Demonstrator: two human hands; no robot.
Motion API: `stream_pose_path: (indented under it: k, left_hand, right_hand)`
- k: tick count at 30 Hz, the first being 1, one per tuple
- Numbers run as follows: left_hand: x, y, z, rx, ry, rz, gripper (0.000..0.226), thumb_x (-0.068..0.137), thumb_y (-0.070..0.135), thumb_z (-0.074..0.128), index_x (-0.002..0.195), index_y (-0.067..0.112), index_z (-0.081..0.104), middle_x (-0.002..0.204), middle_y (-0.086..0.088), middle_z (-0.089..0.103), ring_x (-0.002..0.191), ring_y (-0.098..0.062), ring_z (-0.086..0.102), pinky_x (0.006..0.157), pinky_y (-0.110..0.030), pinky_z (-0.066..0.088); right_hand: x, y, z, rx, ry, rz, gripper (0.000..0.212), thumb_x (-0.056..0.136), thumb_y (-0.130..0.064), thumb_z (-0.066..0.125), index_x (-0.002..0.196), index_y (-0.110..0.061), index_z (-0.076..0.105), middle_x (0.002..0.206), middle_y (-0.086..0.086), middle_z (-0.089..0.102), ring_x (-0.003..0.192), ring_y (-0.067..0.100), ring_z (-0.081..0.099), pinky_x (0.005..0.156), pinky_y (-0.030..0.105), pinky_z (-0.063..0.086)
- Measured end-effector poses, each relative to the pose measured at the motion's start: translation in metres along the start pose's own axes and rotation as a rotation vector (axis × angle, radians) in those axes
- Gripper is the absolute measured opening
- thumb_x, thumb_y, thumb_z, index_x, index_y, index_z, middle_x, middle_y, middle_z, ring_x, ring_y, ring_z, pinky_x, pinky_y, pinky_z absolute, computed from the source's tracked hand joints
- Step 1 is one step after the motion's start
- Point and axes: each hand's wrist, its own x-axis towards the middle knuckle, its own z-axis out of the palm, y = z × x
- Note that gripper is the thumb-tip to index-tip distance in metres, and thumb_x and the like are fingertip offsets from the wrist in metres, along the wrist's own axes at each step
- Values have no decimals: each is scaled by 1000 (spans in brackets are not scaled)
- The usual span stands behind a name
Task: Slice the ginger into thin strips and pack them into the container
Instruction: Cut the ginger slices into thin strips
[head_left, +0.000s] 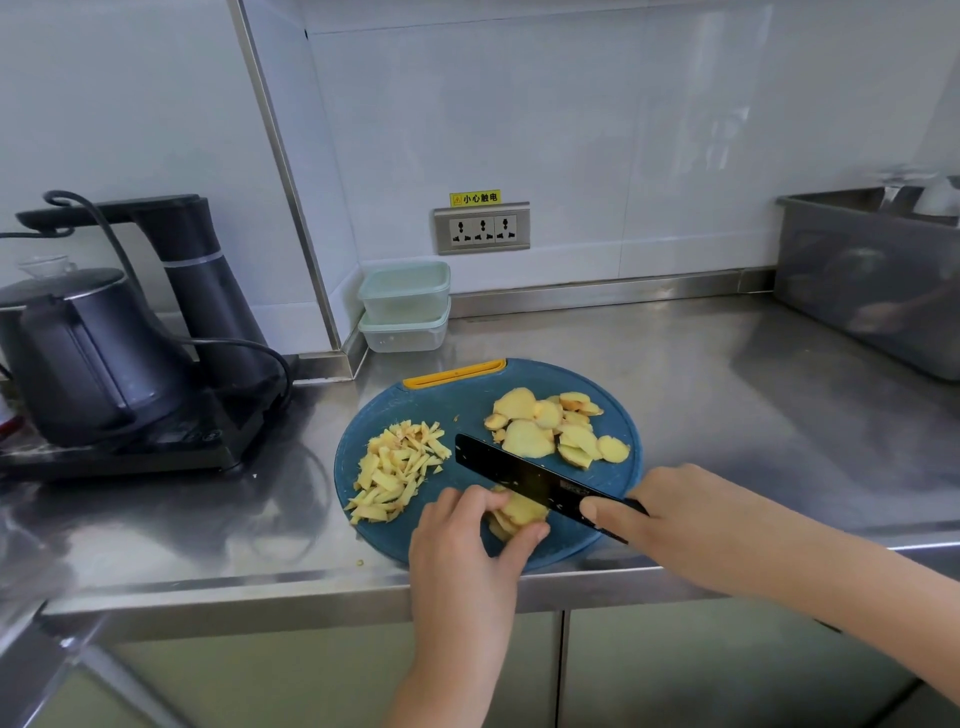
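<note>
A round blue cutting board (447, 410) with a yellow handle lies near the steel counter's front edge. On its left is a pile of thin ginger strips (397, 470). Flat ginger slices (550, 426) lie at its back right. My left hand (467, 540) pinches a small stack of ginger slices (522, 512) at the board's front. My right hand (670, 514) grips the handle of a black knife (514, 475), whose blade rests against that stack. Two stacked clear containers (405, 306) with pale green lids stand in the back corner.
A black electric kettle (78, 358) and water dispenser (202, 291) sit on a black base at the left, with a cord looping toward the board. A grey bin (872, 286) stands at the back right. A wall socket (483, 228) is behind the board.
</note>
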Motion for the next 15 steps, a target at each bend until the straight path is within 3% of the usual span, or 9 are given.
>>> stream_pose_path:
  k: [9,13,15]
  left_hand:
    - [-1,-1,3,41,35,9,32,65,41,80,90,25,68,80,17,54,80,-10,50,68,-34,49]
    - [-2,-1,2,36,51,13,33,65,42,78,90,24,69,80,17,54,80,-9,51,67,-33,49]
    - [-2,-2,3,32,54,24,34,66,45,75,91,23,70,80,16,55,80,-10,51,66,-32,49]
  right_hand:
    - [-3,0,-6,0,-28,-8,55,97,-58,23,65,-19,46,67,-5,48,57,6,42,57,18,36]
    - [-3,-4,-6,30,-69,-33,45,99,-53,28,64,-27,41,62,-4,41,54,11,38,54,24,34]
    - [-1,-3,-6,-7,-73,-47,43,100,-52,28,65,-29,39,64,-4,40,57,13,41,60,28,37]
